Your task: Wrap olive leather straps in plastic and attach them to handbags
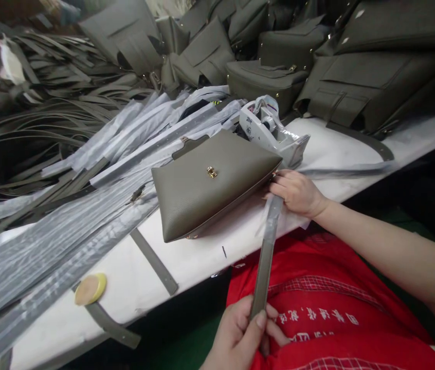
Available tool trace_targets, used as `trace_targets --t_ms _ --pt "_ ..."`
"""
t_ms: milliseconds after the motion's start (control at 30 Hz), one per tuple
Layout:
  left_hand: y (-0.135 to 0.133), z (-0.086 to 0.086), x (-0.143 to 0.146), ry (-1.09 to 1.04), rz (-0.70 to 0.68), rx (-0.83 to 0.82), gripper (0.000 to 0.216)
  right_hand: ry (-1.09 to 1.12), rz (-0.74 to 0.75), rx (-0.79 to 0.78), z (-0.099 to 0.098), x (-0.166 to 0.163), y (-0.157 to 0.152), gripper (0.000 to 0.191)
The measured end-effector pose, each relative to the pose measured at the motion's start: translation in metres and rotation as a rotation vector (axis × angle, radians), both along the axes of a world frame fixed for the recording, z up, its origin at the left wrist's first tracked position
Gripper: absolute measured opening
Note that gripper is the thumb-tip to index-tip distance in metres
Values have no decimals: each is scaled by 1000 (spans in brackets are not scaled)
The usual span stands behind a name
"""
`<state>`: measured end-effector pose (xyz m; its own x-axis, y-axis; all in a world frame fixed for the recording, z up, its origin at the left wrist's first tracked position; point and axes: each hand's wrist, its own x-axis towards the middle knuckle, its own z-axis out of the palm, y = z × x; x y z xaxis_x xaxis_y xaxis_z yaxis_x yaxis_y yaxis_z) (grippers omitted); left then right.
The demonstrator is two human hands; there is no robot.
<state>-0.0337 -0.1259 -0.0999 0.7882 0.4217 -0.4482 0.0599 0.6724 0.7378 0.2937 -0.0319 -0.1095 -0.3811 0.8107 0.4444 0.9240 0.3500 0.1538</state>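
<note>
My left hand (242, 334), low in the view, is closed around the lower end of an olive leather strap (264, 272). The strap runs up to my right hand (296, 192), whose fingers pinch its upper end, where a clear plastic sleeve (273, 213) covers it. Just beside the right hand lies an olive handbag (217, 180) with a gold clasp on its front. The right fingertips are close to the bag's corner; I cannot tell if they touch it.
A white tape dispenser (271, 128) stands behind the bag. Plastic-wrapped straps (78, 226) cover the left of the white table (198, 259), with a round yellow-edged pad (91, 289) near its edge. Bare straps (28, 123) and olive bags (348, 87) are heaped behind.
</note>
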Motion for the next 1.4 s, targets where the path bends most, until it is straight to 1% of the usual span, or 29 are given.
trace_targets --t_ms 167,333,567,700,833,867,933,967,1000,1033,1067,1133,1200,1267,1300,1367,1400 --pt "-3 4 2 20 -5 70 41 -11 -3 6 0 0 -1 29" --pt "-8 -1 2 0 -5 143 42 -18 4 12 2 -1 -2 28" --pt "-8 0 1 -6 19 163 41 -3 2 -26 6 -3 -2 28" --pt "-9 -2 2 -11 15 163 40 23 -25 -95 5 -3 -2 29" --pt "-8 -3 0 -29 37 149 41 63 -70 -215 7 -4 -3 28" --pt "-6 -1 -2 -28 58 137 44 71 -75 -254 9 -4 -3 27" --pt "1 6 -9 -20 150 96 57 78 -54 -344 19 -6 -5 24" --pt "5 10 -13 -22 218 62 61 78 -26 -398 27 -8 -6 22" --pt "10 14 -17 -40 293 26 61 80 15 -463 38 -10 -7 21" --pt "15 18 -22 -69 368 -8 56 75 70 -532 50 -13 -9 21" --pt "20 22 -27 -104 441 -36 48 84 123 -633 63 -17 -10 23" --pt "28 30 -36 -151 573 -59 33 131 203 -933 90 -25 -12 38" --pt "34 37 -43 -163 675 -29 32 270 181 -1373 111 -31 -12 50" --pt "39 42 -47 -189 731 5 42 390 160 -1755 120 -37 -9 60" --pt "40 45 -48 -215 749 12 48 431 179 -1890 121 -39 -6 67" --pt "41 49 -49 -258 772 -2 54 513 235 -2084 114 -44 0 82" --pt "42 51 -48 -264 782 -10 55 565 261 -2138 108 -46 3 88"
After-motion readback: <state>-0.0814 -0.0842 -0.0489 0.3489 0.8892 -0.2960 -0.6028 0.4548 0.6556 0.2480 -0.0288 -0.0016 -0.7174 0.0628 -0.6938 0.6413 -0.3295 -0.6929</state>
